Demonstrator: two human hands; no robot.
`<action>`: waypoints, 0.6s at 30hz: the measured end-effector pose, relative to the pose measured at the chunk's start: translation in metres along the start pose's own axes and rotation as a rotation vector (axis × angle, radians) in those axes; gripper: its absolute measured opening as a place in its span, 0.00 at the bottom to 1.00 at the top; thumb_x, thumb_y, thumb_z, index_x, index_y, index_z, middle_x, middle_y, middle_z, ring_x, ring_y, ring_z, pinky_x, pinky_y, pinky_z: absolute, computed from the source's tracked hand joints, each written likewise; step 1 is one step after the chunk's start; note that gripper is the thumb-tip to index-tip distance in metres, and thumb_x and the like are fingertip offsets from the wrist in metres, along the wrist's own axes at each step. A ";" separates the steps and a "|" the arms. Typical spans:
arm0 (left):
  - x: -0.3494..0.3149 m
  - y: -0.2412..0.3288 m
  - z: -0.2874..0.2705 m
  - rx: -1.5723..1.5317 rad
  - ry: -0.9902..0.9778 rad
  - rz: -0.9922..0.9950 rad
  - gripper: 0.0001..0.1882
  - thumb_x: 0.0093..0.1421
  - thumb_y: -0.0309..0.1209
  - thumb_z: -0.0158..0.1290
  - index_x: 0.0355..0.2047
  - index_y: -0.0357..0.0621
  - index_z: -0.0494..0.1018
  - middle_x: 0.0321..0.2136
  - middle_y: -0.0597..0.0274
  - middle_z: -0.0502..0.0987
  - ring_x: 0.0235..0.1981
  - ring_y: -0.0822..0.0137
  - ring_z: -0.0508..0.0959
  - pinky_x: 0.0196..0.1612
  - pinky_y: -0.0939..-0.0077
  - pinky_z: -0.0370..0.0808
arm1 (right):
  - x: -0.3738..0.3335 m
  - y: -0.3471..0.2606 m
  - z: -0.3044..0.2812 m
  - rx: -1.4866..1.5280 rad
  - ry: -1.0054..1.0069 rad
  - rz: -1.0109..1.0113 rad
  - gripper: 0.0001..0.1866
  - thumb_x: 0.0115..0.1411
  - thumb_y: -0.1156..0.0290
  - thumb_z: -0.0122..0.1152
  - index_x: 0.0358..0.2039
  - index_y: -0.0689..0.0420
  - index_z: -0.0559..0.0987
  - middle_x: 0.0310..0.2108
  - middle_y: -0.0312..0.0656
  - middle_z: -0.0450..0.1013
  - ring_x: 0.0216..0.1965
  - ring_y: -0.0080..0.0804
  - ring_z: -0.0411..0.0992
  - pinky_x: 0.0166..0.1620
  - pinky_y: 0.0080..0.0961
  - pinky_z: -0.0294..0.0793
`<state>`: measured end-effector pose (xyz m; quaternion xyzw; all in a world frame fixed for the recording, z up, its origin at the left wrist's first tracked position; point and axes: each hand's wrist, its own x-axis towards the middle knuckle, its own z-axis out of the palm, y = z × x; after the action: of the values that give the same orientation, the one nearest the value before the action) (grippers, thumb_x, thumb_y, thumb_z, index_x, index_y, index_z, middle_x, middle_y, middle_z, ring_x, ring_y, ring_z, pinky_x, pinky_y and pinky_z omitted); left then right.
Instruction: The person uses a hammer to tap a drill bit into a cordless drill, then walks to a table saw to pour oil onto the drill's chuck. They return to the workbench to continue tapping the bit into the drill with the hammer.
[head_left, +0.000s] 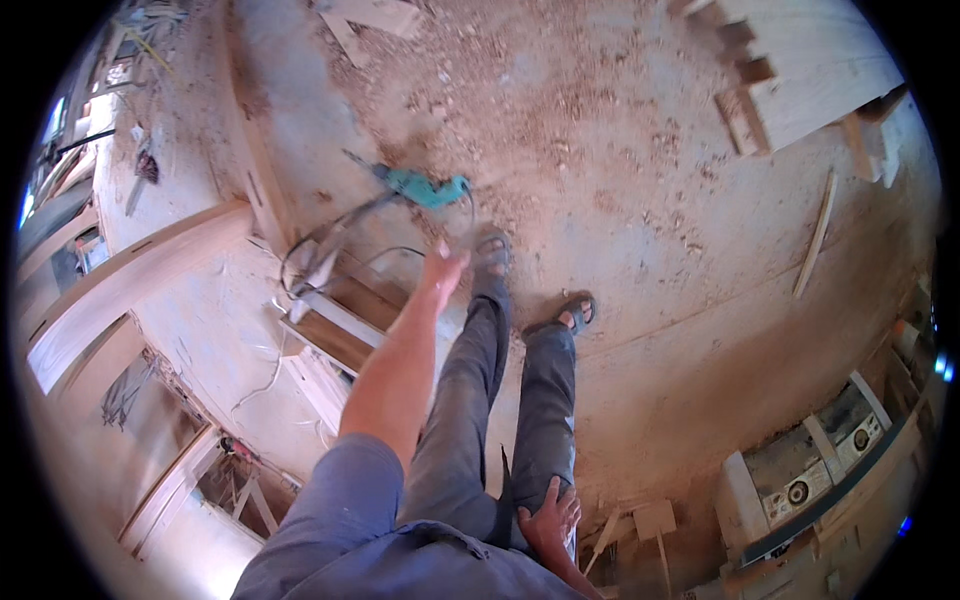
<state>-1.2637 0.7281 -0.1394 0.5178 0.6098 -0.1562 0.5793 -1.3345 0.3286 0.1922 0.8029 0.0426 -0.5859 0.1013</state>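
The right hand rests flat with spread fingers on the person's right thigh, holding nothing. The left hand stretches down toward the floor, blurred, so I cannot tell its grip. Just beyond it, a teal power drill lies on the sawdust-strewn floor, its dark cord looped over wooden boards.
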 end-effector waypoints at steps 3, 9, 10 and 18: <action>0.060 -0.014 0.010 -0.050 0.201 0.110 0.38 0.60 0.31 0.62 0.66 0.29 0.60 0.60 0.38 0.73 0.62 0.48 0.73 0.63 0.61 0.69 | 0.017 0.013 -0.022 0.082 0.064 0.019 0.54 0.49 0.55 0.71 0.72 0.57 0.54 0.68 0.69 0.49 0.69 0.69 0.48 0.69 0.65 0.47; 0.130 -0.025 0.066 -0.273 0.130 0.144 0.14 0.63 0.30 0.59 0.47 0.42 0.73 0.35 0.58 0.77 0.34 0.58 0.78 0.39 0.57 0.77 | 0.033 0.045 -0.022 0.063 0.421 -0.194 0.52 0.49 0.52 0.72 0.71 0.58 0.61 0.66 0.67 0.57 0.63 0.70 0.59 0.63 0.63 0.62; 0.136 -0.034 0.063 -0.351 0.046 0.060 0.08 0.64 0.31 0.59 0.42 0.46 0.76 0.29 0.63 0.76 0.27 0.62 0.77 0.33 0.59 0.78 | 0.033 0.049 -0.021 0.066 0.468 -0.226 0.51 0.48 0.51 0.71 0.70 0.59 0.63 0.65 0.67 0.59 0.62 0.70 0.61 0.62 0.63 0.64; 0.014 0.048 -0.114 -0.249 0.009 -0.150 0.15 0.67 0.46 0.54 0.26 0.53 0.73 0.14 0.71 0.61 0.14 0.68 0.64 0.20 0.64 0.63 | 0.018 0.036 -0.025 0.279 0.217 0.004 0.50 0.49 0.60 0.70 0.70 0.57 0.57 0.66 0.67 0.51 0.66 0.68 0.52 0.68 0.63 0.48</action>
<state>-1.2843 0.8446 -0.1003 0.3957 0.6639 -0.1198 0.6231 -1.2988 0.2980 0.1869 0.8678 -0.0302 -0.4957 -0.0152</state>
